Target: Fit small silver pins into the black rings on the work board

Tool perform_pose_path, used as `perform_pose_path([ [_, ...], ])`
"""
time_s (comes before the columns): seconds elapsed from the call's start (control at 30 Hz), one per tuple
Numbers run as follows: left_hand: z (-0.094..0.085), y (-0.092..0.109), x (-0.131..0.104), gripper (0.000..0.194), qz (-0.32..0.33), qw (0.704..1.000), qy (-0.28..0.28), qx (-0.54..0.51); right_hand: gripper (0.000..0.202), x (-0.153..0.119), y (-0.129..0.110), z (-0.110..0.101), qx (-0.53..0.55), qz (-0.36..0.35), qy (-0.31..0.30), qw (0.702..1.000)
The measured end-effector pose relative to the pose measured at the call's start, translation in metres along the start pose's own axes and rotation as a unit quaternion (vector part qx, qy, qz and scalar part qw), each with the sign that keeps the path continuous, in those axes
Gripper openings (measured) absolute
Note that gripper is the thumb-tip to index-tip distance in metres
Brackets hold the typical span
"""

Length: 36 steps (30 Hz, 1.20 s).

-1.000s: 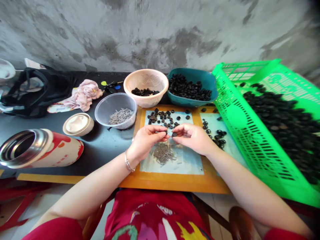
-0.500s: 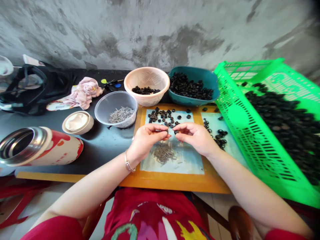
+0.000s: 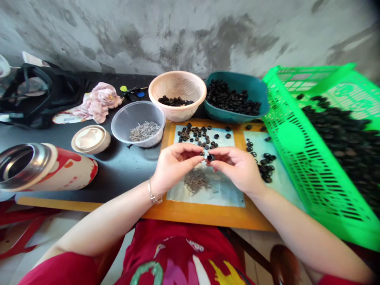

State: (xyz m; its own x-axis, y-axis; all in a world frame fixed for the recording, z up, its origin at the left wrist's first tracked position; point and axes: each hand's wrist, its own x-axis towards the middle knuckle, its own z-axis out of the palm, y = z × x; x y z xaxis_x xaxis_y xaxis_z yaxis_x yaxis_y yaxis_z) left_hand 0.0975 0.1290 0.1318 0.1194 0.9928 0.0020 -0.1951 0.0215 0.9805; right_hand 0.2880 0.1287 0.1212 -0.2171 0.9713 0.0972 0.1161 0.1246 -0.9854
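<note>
My right hand (image 3: 239, 166) pinches a small black round part (image 3: 211, 157) with a hollow side, between thumb and fingertips. Facing it a short gap away, my left hand (image 3: 175, 164) is closed in a pinch on a tiny dark piece that I cannot make out. Both hands are above a pale blue sheet (image 3: 221, 196). Below them on the sheet lies a heap of thin metal pins (image 3: 197, 182), and beyond the fingers are scattered black round parts (image 3: 204, 134).
At the back stand a clear bowl of metal pins (image 3: 115, 126), a peach bowl (image 3: 200, 97) and a teal basin (image 3: 264, 99) of black parts. A green basket (image 3: 291, 138) full of black pieces fills the right. An open flask (image 3: 71, 170) lies left, near a white cup lid (image 3: 90, 139).
The black part in my right hand has turned so its hollow side shows. My hands stay close together; the whole view has shifted slightly.
</note>
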Motion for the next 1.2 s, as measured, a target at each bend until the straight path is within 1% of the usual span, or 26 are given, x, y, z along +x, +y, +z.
perform_pose_path([
  [0.1,0.000,0.002,-0.003,0.017,0.056,0.997,-0.010,0.047,0.021,-0.006,-0.002,0.000,-0.101,-0.091,0.041,0.990],
  [0.2,-0.001,0.002,-0.005,0.013,0.115,0.988,-0.028,0.100,0.021,-0.010,-0.001,-0.003,-0.182,-0.179,0.038,0.966],
  [0.27,-0.002,0.002,-0.007,0.012,0.136,0.983,-0.034,0.118,0.022,-0.012,-0.002,-0.005,-0.210,-0.220,0.032,0.952],
  [0.37,-0.002,0.002,-0.008,0.013,0.150,0.980,-0.039,0.124,0.026,-0.012,-0.005,-0.007,-0.224,-0.256,0.024,0.940],
  [0.5,-0.001,0.003,-0.009,0.013,0.151,0.979,-0.038,0.131,0.025,-0.011,-0.009,-0.006,-0.228,-0.272,0.008,0.935],
  [0.6,-0.001,0.004,-0.009,0.012,0.150,0.979,-0.039,0.134,0.023,-0.010,-0.010,-0.006,-0.230,-0.277,0.007,0.933],
  [0.8,-0.002,0.005,-0.009,0.014,0.161,0.975,-0.046,0.147,0.028,-0.010,-0.010,-0.006,-0.227,-0.292,0.006,0.929],
  [1.2,0.000,0.004,-0.010,0.014,0.148,0.978,-0.023,0.145,0.021,-0.007,-0.014,-0.007,-0.240,-0.307,-0.013,0.921],
])
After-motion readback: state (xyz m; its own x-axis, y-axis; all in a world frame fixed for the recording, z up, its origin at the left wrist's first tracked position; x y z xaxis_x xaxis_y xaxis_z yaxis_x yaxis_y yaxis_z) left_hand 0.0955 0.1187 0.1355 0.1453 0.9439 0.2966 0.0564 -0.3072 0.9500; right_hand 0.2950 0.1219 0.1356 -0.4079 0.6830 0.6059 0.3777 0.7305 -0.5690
